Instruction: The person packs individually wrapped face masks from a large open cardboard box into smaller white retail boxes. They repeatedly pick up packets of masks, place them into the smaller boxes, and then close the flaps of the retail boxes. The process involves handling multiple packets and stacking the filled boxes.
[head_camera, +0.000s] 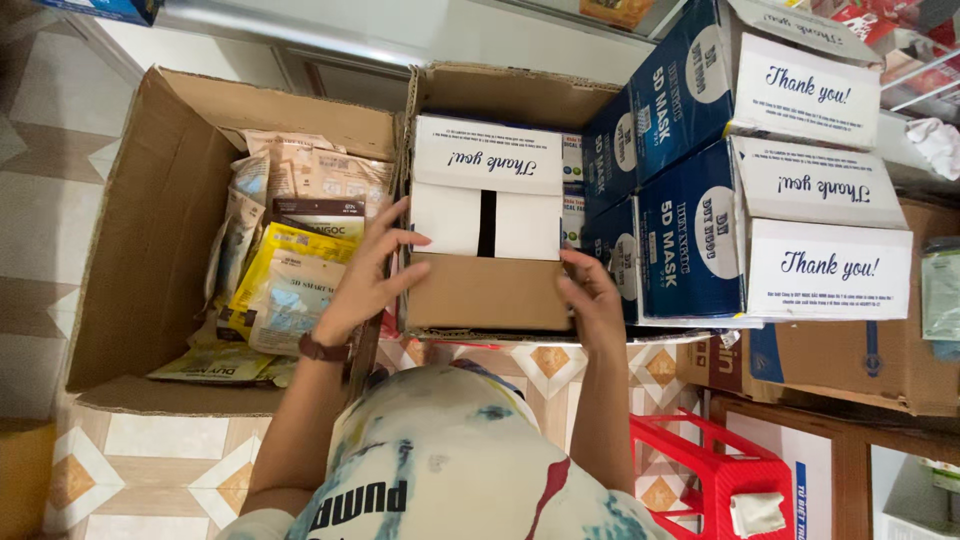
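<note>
A brown cardboard carton (500, 100) stands open in the middle of the view. Inside it lies a white flip-top box (487, 190) with a black slot down its middle. My left hand (372, 268) rests with spread fingers on the left side of the carton's near flap (487, 293). At the flap's right edge my right hand (590, 298) presses with its fingers curled against it. A dark watch band sits on my left wrist.
A larger open carton (140, 230) at the left holds several yellow and beige mask packets (290, 275). Dark blue boxes with white flaps (770, 190) are stacked at the right. A red plastic stool (715, 470) stands low right on the tiled floor.
</note>
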